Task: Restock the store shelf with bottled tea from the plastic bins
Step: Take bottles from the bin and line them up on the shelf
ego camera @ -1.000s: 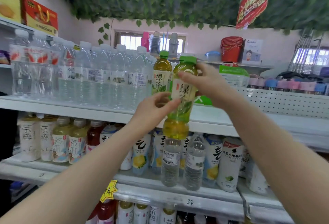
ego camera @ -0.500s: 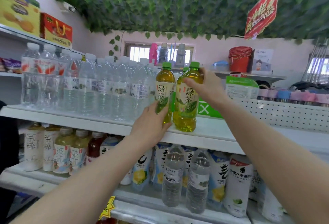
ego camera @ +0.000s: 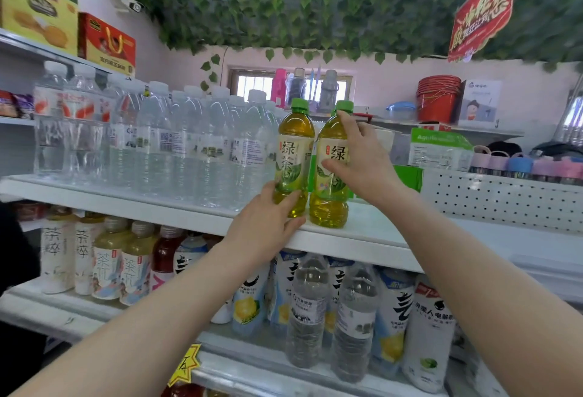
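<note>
Two green tea bottles stand upright on the upper shelf (ego camera: 189,212), side by side and just about touching, both with green caps and yellow-green labels. The right tea bottle (ego camera: 329,175) is held by the right hand (ego camera: 362,163), whose fingers wrap its neck and label from the right side, thumb across the label front. The left tea bottle (ego camera: 293,156) is held low down by the left hand (ego camera: 268,229), fingers curled around its base from the left, the heel of the hand over the shelf's front edge.

Just left of the left hand's grip, a dense row of clear water bottles (ego camera: 176,141) fills the same shelf. Right of the right hand's grip sits a green carton (ego camera: 407,177) before a white perforated panel (ego camera: 504,197). Below both grips, the lower shelf (ego camera: 94,311) carries mixed tea, water and lemon drink bottles.
</note>
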The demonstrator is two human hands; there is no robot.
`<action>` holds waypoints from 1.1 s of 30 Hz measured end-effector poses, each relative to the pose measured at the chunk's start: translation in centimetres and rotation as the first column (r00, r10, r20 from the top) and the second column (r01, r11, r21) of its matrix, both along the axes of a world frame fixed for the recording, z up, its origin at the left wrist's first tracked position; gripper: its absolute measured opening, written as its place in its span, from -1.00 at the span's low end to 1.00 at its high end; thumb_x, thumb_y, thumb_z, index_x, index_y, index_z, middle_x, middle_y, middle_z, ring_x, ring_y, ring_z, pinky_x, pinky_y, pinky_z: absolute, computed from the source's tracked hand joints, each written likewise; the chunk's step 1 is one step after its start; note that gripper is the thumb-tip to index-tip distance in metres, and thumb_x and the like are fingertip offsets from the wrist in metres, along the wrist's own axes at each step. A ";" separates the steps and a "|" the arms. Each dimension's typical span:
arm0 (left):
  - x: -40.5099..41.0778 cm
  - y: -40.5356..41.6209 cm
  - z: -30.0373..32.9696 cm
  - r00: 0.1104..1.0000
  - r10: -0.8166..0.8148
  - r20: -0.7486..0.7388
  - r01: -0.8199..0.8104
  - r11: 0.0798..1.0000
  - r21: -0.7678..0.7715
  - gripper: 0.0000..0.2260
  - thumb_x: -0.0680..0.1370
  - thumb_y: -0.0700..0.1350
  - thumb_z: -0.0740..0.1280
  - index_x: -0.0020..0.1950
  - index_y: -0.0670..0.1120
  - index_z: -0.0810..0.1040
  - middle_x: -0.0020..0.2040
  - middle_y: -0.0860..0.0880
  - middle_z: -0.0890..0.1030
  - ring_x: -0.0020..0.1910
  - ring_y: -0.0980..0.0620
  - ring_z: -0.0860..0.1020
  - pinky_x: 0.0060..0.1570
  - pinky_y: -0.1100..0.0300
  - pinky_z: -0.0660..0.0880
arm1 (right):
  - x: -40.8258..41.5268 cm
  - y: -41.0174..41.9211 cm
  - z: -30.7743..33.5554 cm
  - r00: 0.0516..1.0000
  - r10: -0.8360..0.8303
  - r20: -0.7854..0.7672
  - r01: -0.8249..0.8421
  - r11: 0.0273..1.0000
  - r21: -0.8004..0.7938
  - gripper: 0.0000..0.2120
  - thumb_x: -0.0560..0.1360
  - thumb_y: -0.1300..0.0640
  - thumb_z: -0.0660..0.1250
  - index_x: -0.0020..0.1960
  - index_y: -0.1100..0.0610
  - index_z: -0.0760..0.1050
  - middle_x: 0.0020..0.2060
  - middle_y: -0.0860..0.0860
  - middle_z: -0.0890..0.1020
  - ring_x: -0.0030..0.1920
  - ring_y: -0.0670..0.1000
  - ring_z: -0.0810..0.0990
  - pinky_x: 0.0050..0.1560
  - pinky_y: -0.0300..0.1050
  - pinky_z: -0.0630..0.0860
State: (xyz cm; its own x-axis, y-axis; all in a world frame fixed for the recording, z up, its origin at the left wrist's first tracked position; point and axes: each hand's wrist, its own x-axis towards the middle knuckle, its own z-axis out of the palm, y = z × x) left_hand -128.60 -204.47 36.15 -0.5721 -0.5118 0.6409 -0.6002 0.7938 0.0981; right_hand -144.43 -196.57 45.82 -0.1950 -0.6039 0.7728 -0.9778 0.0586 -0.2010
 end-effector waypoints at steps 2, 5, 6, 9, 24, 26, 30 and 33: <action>0.1 -0.1 0.0 1.000 -0.001 -0.002 0.001 1.000 0.001 -0.49 0.64 0.17 0.11 0.57 0.09 0.17 0.54 -0.14 0.11 0.37 -0.17 0.38 0.28 0.01 0.40 | -0.2 -0.4 -0.1 1.000 -0.006 -0.009 0.005 1.000 -0.010 -0.20 0.51 0.04 0.44 0.58 -0.10 0.04 0.45 0.16 0.28 0.37 0.20 0.41 0.31 0.10 0.40; 0.1 -0.4 -0.1 1.000 0.000 0.001 0.000 1.000 -0.018 -0.49 0.63 0.17 0.12 0.56 0.09 0.17 0.53 -0.14 0.13 0.30 -0.16 0.44 0.23 0.00 0.45 | -0.5 -1.2 -0.2 1.000 -0.016 -0.015 0.016 1.000 -0.017 -0.22 0.52 0.03 0.43 0.58 -0.11 0.05 0.44 0.16 0.29 0.37 0.19 0.41 0.30 0.09 0.41; 0.1 -0.5 -0.2 1.000 0.003 0.003 -0.003 1.000 -0.030 -0.49 0.63 0.18 0.13 0.56 0.09 0.17 0.53 -0.14 0.13 0.27 -0.15 0.46 0.20 0.01 0.47 | -0.5 -1.5 -0.3 1.000 -0.012 -0.016 0.011 1.000 -0.019 -0.23 0.52 0.03 0.43 0.57 -0.11 0.05 0.44 0.16 0.29 0.37 0.19 0.41 0.30 0.09 0.42; 0.1 -0.9 -0.2 1.000 0.000 -0.012 -0.001 0.998 -0.063 -0.50 0.62 0.17 0.15 0.54 0.09 0.21 0.51 -0.14 0.18 0.22 -0.13 0.50 0.14 0.01 0.49 | -0.8 -2.4 -0.4 1.000 0.004 0.002 -0.004 1.000 -0.016 -0.23 0.52 0.04 0.43 0.57 -0.10 0.05 0.45 0.19 0.26 0.37 0.22 0.41 0.33 0.12 0.42; 2.1 -0.9 0.8 0.999 -0.037 -0.017 0.036 0.998 -0.056 -0.53 0.62 0.15 0.18 0.51 0.06 0.29 0.45 -0.11 0.33 0.29 -0.13 0.46 0.20 0.00 0.46 | 1.3 1.4 -1.2 0.924 -0.205 -0.322 0.226 0.974 0.029 -0.39 0.64 0.00 0.20 0.59 0.05 0.02 0.52 0.16 0.19 0.47 0.20 0.26 0.30 0.13 0.43; 3.2 -0.8 0.8 0.999 -0.030 -0.025 0.029 0.997 -0.066 -0.53 0.62 0.16 0.18 0.50 0.05 0.30 0.42 -0.11 0.37 0.27 -0.13 0.46 0.18 -0.02 0.46 | 2.3 2.9 -2.0 0.906 -0.208 -0.369 0.236 0.971 0.033 -0.42 0.65 0.02 0.19 0.59 0.10 0.05 0.51 0.16 0.23 0.46 0.19 0.28 0.36 0.09 0.37; 6.2 0.3 -0.2 0.999 -0.032 -0.039 0.029 0.997 -0.078 -0.54 0.62 0.12 0.20 0.51 0.05 0.28 0.37 -0.07 0.43 0.27 -0.10 0.45 0.13 -0.01 0.48 | 4.5 5.5 -4.5 0.888 -0.192 -0.418 0.238 0.969 0.061 -0.44 0.64 0.05 0.19 0.57 0.17 0.12 0.45 0.21 0.33 0.43 0.24 0.32 0.39 0.10 0.33; 8.7 1.3 -2.0 0.999 -0.026 -0.042 0.023 0.997 -0.080 -0.53 0.63 0.10 0.20 0.52 0.03 0.28 0.38 -0.07 0.42 0.31 -0.12 0.41 0.14 -0.03 0.46 | 6.6 7.1 -7.4 0.877 -0.190 -0.441 0.251 0.964 0.083 -0.44 0.62 0.06 0.23 0.55 0.19 0.17 0.45 0.24 0.33 0.45 0.26 0.30 0.41 0.14 0.30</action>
